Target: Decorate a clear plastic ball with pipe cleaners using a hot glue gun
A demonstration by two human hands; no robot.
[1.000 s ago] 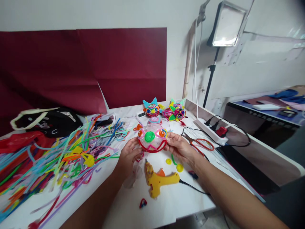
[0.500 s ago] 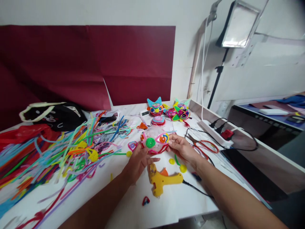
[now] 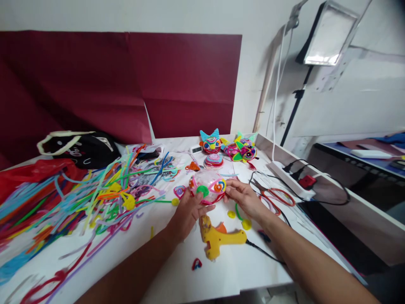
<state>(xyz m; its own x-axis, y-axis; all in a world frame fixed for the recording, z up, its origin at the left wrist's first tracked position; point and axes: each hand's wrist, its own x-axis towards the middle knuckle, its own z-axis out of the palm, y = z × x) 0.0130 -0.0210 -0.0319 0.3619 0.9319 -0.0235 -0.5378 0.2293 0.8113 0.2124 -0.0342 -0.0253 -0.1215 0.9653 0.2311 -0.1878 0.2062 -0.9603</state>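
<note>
Between my hands is a clear round ball (image 3: 208,177) trimmed with pipe cleaners: a coiled green disc (image 3: 202,191) in front, orange-centred eyes and pink and red edging. My left hand (image 3: 186,215) grips its lower left side, the thumb on the green disc. At its right side my right hand (image 3: 243,197) pinches the edge near the eye. Just below lies a yellow hot glue gun (image 3: 218,238), tipped on its side. A small red and blue triangular piece (image 3: 196,264) rests nearer me, and yellow discs (image 3: 246,224) lie under my right wrist.
Loose pipe cleaners (image 3: 104,198) cover the left side. Behind the ball stand a blue-eared decorated head (image 3: 211,142), a multicoloured figure (image 3: 241,148) and a coiled disc piece (image 3: 213,161). Orange-handled scissors (image 3: 280,196), a power strip (image 3: 292,181) and cables lie right.
The view has shifted slightly, so everything sits a little farther right. My left thumb now lies on the green disc. Both hands still hold the ball.
</note>
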